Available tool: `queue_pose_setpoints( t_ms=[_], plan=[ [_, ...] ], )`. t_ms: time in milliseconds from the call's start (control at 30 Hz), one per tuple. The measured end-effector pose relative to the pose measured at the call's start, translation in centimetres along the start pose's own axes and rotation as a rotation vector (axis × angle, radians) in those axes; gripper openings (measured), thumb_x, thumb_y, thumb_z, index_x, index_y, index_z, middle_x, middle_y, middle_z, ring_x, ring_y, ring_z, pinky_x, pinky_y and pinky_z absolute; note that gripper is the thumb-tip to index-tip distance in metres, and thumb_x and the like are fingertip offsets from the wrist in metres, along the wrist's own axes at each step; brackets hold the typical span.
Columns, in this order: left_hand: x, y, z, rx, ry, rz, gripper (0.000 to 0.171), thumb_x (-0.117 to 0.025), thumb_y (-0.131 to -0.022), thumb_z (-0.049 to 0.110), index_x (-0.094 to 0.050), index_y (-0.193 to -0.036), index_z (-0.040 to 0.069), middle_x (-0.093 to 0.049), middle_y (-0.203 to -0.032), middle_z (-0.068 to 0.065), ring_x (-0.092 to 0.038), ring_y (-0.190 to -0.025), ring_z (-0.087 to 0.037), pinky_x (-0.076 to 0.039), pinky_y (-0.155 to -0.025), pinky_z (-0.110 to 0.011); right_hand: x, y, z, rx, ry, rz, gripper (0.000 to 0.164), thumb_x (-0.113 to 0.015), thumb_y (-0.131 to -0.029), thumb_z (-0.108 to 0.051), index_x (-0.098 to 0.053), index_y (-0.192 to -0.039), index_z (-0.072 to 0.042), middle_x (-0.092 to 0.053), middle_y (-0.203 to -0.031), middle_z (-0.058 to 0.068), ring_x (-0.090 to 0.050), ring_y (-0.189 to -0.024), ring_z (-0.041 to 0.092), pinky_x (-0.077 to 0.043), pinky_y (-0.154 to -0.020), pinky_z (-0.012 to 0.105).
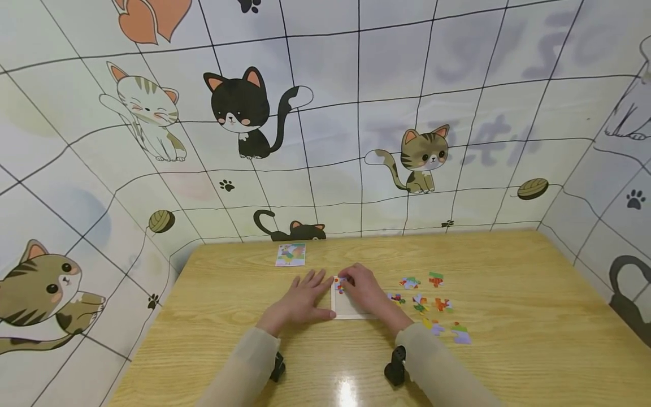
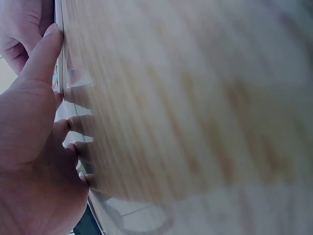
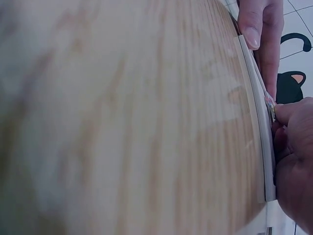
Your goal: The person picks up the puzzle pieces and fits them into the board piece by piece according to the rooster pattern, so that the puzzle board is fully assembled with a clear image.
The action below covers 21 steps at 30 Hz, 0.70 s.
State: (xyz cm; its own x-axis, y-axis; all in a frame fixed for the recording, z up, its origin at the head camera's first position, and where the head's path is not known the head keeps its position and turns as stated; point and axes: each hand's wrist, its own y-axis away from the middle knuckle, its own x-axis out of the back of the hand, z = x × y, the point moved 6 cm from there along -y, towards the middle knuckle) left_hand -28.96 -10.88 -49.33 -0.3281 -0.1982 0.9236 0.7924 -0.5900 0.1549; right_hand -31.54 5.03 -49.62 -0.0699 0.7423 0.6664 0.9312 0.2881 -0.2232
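Note:
A shallow white puzzle frame (image 1: 353,317) lies on the table between my hands. My left hand (image 1: 304,299) rests at its left side with fingers spread, the thumb near the lower left corner. Inside the upper left corner is a colourful jigsaw puzzle piece (image 1: 339,285), and my right hand (image 1: 363,288) bends over it. In the right wrist view, the right thumb and fingers pinch the puzzle piece (image 3: 270,108) just above the frame's edge (image 3: 259,117). The curled right hand hides part of the piece and the frame's upper right.
Several loose puzzle pieces (image 1: 441,305) lie scattered right of the frame, some close to the right forearm. A square picture card (image 1: 290,255) lies at the back left of the wooden table (image 1: 229,294). Behind the table hangs a cat-patterned backdrop (image 1: 330,141).

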Motion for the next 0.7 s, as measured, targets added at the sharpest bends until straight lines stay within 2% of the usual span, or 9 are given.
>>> queue_pose_setpoints(
  t_ms=[433,700],
  plan=[
    [0.03,0.05,0.14,-0.013,0.004,0.013,0.086,-0.066,-0.096,0.056,-0.032,-0.162,0.013,-0.019,-0.168,-0.017,-0.012,-0.154,-0.042,-0.012,-0.118,-0.067,-0.09,0.32,0.39,-0.037,-0.006,0.039,0.009,-0.071,-0.096,-0.007,-0.073,-0.104,-0.002,-0.058,-0.091,0.002,-0.053,-0.080,0.014,-0.048,-0.072,0.032],
    [0.00,0.00,0.03,-0.023,0.011,0.021,0.085,-0.065,-0.096,0.055,-0.033,-0.162,0.012,-0.020,-0.168,-0.018,-0.012,-0.154,-0.043,-0.012,-0.117,-0.068,-0.20,0.20,0.57,-0.053,-0.012,0.034,0.009,-0.071,-0.097,-0.009,-0.072,-0.104,-0.002,-0.057,-0.093,0.002,-0.053,-0.080,0.015,-0.049,-0.074,0.033]
  ],
)
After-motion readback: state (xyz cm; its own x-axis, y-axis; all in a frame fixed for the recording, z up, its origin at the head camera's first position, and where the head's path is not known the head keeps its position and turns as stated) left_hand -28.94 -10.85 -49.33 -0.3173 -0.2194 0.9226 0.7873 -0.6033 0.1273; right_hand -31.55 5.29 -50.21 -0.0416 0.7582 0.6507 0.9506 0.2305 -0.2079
